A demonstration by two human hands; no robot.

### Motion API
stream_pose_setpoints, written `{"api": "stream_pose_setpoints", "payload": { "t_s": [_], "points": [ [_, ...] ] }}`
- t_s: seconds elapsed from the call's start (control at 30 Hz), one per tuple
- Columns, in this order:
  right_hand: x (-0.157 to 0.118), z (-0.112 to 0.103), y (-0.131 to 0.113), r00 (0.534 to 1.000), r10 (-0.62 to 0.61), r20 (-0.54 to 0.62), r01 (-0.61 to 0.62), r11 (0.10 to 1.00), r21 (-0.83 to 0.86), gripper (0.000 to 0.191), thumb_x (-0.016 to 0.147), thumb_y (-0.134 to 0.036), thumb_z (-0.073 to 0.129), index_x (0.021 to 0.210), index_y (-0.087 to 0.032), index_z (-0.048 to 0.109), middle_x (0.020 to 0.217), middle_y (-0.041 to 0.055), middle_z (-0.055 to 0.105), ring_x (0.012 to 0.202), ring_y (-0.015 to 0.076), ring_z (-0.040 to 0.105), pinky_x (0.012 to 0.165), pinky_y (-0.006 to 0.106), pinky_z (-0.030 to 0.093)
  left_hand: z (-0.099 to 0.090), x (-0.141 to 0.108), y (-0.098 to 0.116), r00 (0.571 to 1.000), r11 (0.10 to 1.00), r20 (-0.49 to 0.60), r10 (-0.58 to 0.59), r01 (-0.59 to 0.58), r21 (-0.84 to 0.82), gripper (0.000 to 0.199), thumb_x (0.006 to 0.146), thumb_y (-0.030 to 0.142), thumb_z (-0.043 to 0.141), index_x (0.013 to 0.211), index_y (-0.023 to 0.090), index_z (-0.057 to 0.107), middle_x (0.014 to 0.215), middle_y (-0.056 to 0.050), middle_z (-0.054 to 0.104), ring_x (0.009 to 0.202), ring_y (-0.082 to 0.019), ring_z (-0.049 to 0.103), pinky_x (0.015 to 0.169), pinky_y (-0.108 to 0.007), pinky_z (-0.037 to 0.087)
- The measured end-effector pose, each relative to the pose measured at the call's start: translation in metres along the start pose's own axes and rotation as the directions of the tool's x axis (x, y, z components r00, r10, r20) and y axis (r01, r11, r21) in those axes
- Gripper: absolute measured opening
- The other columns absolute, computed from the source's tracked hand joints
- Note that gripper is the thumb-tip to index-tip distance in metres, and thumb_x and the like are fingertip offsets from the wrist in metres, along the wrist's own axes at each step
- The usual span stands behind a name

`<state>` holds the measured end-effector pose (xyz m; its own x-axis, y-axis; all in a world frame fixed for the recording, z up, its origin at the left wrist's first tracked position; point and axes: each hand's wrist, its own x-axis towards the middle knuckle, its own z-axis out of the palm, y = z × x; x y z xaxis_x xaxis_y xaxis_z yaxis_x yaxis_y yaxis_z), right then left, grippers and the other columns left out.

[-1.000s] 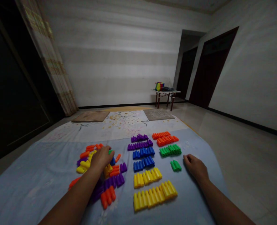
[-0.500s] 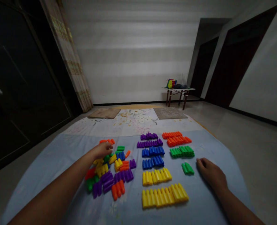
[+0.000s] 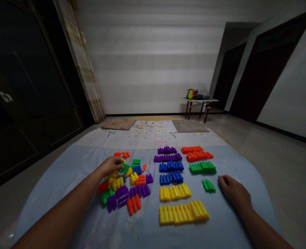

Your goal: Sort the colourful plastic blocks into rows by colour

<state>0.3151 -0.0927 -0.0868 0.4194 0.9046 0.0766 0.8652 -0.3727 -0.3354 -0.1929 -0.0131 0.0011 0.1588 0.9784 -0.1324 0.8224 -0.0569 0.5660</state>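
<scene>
My left hand (image 3: 113,165) is over the mixed pile at the left, its fingers closed on a green piece (image 3: 124,168). Around it lie yellow pieces (image 3: 118,183), purple pieces (image 3: 122,194) and orange pieces (image 3: 134,204). My right hand (image 3: 234,192) rests on the cloth with curled fingers; whether anything is in them is hidden. Just left of it sits a small green group (image 3: 209,185). Rows stand in the middle: purple (image 3: 167,158), blue (image 3: 171,177) and yellow (image 3: 184,212). Orange rows (image 3: 199,156) and a green row (image 3: 203,167) are to their right.
The pieces lie on a blue cloth (image 3: 80,166) with a floral white part (image 3: 153,135) beyond. Two flat mats, brown (image 3: 119,124) and grey (image 3: 190,126), lie at the far edge. A small table (image 3: 201,100) with bags stands near the wall.
My left hand has lifted slightly from the pile, and a green piece now shows at its fingertips. The whole view has shifted a little. My right hand stays beside the small green group.
</scene>
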Motion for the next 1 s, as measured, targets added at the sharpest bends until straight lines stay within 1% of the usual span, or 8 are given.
{"api": "stream_pose_setpoints", "payload": {
  "t_s": [0.13, 0.23, 0.4, 0.5, 0.57, 0.7, 0.83, 1.0],
  "points": [
    [-0.001, -0.002, -0.003, 1.000, 0.022, 0.009, -0.022, 1.000, 0.004, 0.041, 0.082, -0.051, 0.031, 0.091, -0.026, 0.062, 0.090, 0.0057, 0.068, 0.078, 0.0211, 0.061, 0.055, 0.026, 0.035, 0.012, -0.002, 0.020, 0.996, 0.994, 0.020, 0.082, -0.081, -0.071, 0.044, 0.069, 0.042, 0.049, 0.098, 0.012, 0.062, 0.083, -0.004, 0.067, 0.079, -0.018, 0.060, 0.070, -0.028, 0.047],
    [-0.002, -0.005, -0.007, 1.000, 0.026, 0.004, -0.026, 1.000, 0.002, 0.039, 0.082, -0.049, 0.032, 0.090, -0.025, 0.062, 0.088, 0.0053, 0.068, 0.079, 0.0204, 0.061, 0.055, 0.025, 0.035, 0.028, -0.006, 0.042, 0.988, 0.989, 0.070, 0.135, -0.131, -0.066, 0.042, 0.068, 0.036, 0.051, 0.101, 0.012, 0.062, 0.084, -0.005, 0.067, 0.077, -0.017, 0.060, 0.071, -0.028, 0.047],
    [-0.004, -0.009, -0.010, 0.999, 0.025, -0.022, -0.025, 1.000, -0.004, 0.038, 0.083, -0.048, 0.033, 0.088, -0.025, 0.062, 0.086, 0.0054, 0.068, 0.078, 0.0198, 0.061, 0.054, 0.024, 0.033, 0.050, -0.014, 0.072, 0.976, 0.980, 0.097, 0.196, -0.199, 0.020, 0.038, 0.066, 0.022, 0.051, 0.101, 0.022, 0.064, 0.100, -0.002, 0.066, 0.093, -0.018, 0.058, 0.085, -0.027, 0.042],
    [-0.004, -0.008, -0.010, 0.999, 0.022, -0.032, -0.022, 1.000, 0.001, 0.037, 0.083, -0.047, 0.034, 0.087, -0.025, 0.063, 0.085, 0.0053, 0.068, 0.076, 0.0194, 0.060, 0.053, 0.024, 0.032, 0.057, -0.016, 0.081, 0.971, 0.964, 0.061, 0.230, -0.236, 0.119, 0.040, 0.074, 0.026, 0.045, 0.112, 0.023, 0.058, 0.108, -0.004, 0.064, 0.097, -0.016, 0.057, 0.086, -0.025, 0.041],
    [-0.004, -0.007, -0.009, 0.999, 0.019, -0.034, -0.018, 1.000, 0.018, 0.037, 0.082, -0.047, 0.034, 0.086, -0.025, 0.063, 0.085, 0.0049, 0.068, 0.075, 0.0186, 0.060, 0.052, 0.024, 0.031, 0.059, -0.017, 0.087, 0.977, 0.956, 0.005, 0.212, -0.208, 0.205, 0.039, 0.078, 0.033, 0.041, 0.111, 0.022, 0.058, 0.108, -0.006, 0.063, 0.097, -0.017, 0.057, 0.084, -0.025, 0.041],
    [-0.003, -0.005, -0.008, 0.998, 0.025, -0.051, -0.023, 0.999, 0.045, 0.036, 0.083, -0.047, 0.035, 0.085, -0.025, 0.064, 0.084, 0.0037, 0.068, 0.075, 0.0176, 0.060, 0.052, 0.023, 0.030, 0.062, -0.021, 0.101, 0.995, 0.904, -0.070, 0.070, -0.034, 0.426, 0.045, 0.077, 0.053, 0.037, 0.092, 0.020, 0.064, 0.095, -0.010, 0.066, 0.088, -0.024, 0.061, 0.074, -0.032, 0.043],
    [-0.004, -0.007, -0.010, 0.997, 0.023, -0.069, -0.018, 0.998, 0.065, 0.035, 0.084, -0.046, 0.035, 0.082, -0.025, 0.063, 0.081, 0.0023, 0.068, 0.074, 0.0163, 0.059, 0.053, 0.022, 0.030, 0.066, -0.024, 0.112, 0.999, 0.838, 0.003, -0.052, 0.043, 0.544, 0.051, 0.070, 0.063, 0.039, 0.079, 0.020, 0.064, 0.086, -0.012, 0.068, 0.081, -0.028, 0.062, 0.065, -0.034, 0.042],
    [-0.005, -0.009, -0.013, 0.995, 0.019, -0.094, -0.009, 0.993, 0.114, 0.034, 0.084, -0.043, 0.036, 0.079, -0.023, 0.063, 0.076, 0.0021, 0.067, 0.071, 0.0144, 0.059, 0.053, 0.022, 0.029, 0.065, -0.021, 0.106, 0.995, 0.851, 0.097, -0.034, -0.022, 0.524, 0.038, 0.067, 0.051, 0.049, 0.089, 0.023, 0.063, 0.092, -0.010, 0.068, 0.085, -0.027, 0.061, 0.066, -0.033, 0.042]
  ]
}}
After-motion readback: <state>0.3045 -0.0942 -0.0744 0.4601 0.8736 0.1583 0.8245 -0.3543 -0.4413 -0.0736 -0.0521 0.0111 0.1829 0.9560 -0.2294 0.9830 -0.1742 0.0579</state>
